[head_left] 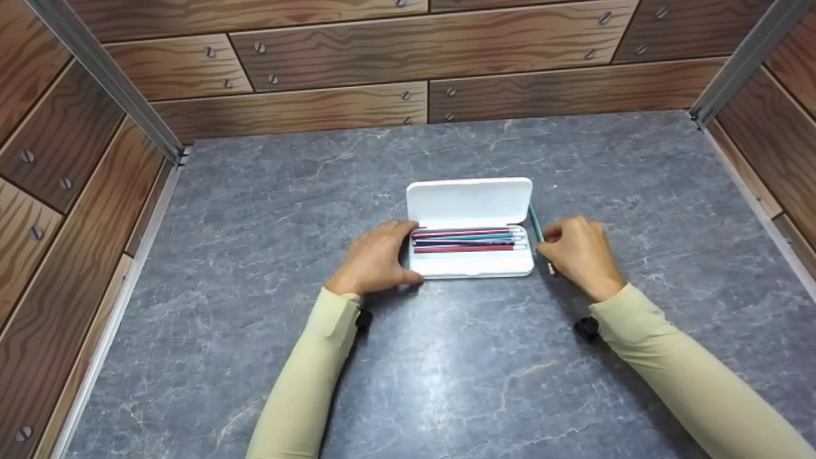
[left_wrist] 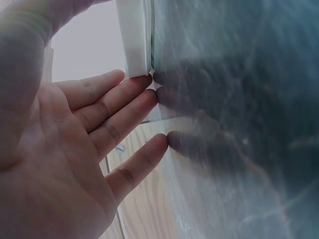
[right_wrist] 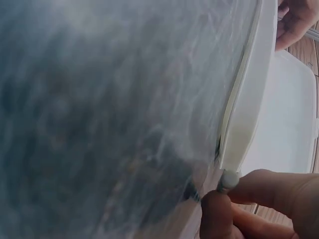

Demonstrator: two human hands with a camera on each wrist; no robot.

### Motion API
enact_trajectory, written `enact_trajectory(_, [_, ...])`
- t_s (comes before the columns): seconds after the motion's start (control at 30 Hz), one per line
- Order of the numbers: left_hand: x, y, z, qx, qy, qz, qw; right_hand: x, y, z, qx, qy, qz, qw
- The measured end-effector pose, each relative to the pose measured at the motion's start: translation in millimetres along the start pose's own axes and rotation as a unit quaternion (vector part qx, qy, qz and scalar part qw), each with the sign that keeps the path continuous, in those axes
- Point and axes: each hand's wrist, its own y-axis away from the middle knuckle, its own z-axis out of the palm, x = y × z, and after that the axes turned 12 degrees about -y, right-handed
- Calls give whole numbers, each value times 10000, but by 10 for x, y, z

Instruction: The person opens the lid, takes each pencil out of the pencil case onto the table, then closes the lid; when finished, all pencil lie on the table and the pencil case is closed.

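A white pencil case (head_left: 472, 264) lies with its lid (head_left: 468, 203) raised at the back. Inside it, several pencils (head_left: 468, 240) in red, teal and dark blue lie side by side, their white eraser ends to the right. My left hand (head_left: 380, 255) touches the case's left end, thumb at the front corner and fingers at the back; in the left wrist view the fingers are fairly straight. Just right of the case, my right hand (head_left: 581, 252) pinches a teal pencil (head_left: 535, 220) between thumb and fingers. Its eraser end (right_wrist: 229, 180) shows in the right wrist view.
The case stands on a grey marble-patterned table (head_left: 433, 357). Wood-patterned panels (head_left: 408, 54) enclose the back and both sides, with metal posts (head_left: 121, 83) at the back corners.
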Motion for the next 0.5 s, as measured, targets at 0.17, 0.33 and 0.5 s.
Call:
enact_trajectory(0.17, [76, 37, -78, -95, -32, -78, 9999, 10, -2, 4, -126, 80, -8, 9999])
enact_trajectory(0.33, [73, 38, -73, -84, -58, -60, 9999, 13, -8, 6, -234, 137, 57, 9996])
enact_trajectory(0.5, [69, 47, -72, -59, -44, -69, 9999, 14, -22, 8, -344, 153, 134, 9992])
